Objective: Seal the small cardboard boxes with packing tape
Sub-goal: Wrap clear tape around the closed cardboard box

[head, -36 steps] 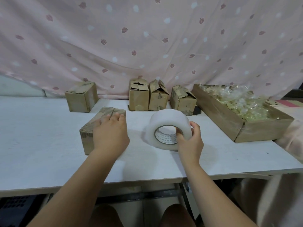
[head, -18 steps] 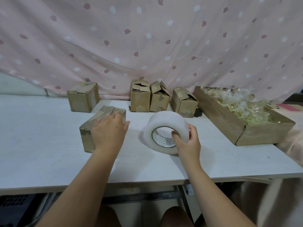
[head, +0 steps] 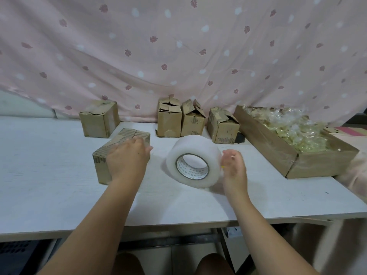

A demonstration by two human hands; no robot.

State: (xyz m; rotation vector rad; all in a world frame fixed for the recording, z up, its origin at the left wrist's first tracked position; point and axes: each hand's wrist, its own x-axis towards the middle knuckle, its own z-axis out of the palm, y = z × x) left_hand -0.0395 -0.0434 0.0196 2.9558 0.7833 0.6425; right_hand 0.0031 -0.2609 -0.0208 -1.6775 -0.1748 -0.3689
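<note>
Packing tape roll (head: 190, 145) stands at 3 o'clock of near box (head: 119, 139)
Left hand (head: 127, 159) flat on box; right hand (head: 233, 167) loose-fingered at roll's 3 o'clock; next, probably: locate tape end

Shows left hand (head: 127, 160) laid flat, fingers straight, on top of nearest cardboard box (head: 101, 167). Finds tape roll (head: 190, 149) standing on edge on white table (head: 49, 185), between both hands. Records right hand (head: 234, 169) blurred, fingers relaxed, just beside roll's right side; contact undetermined. Notes beyond left hand one closed box (head: 99, 120); beyond roll, three boxes with loose flaps (head: 192, 121); beyond right hand, open carton (head: 321, 165) of wrapped items.
</note>
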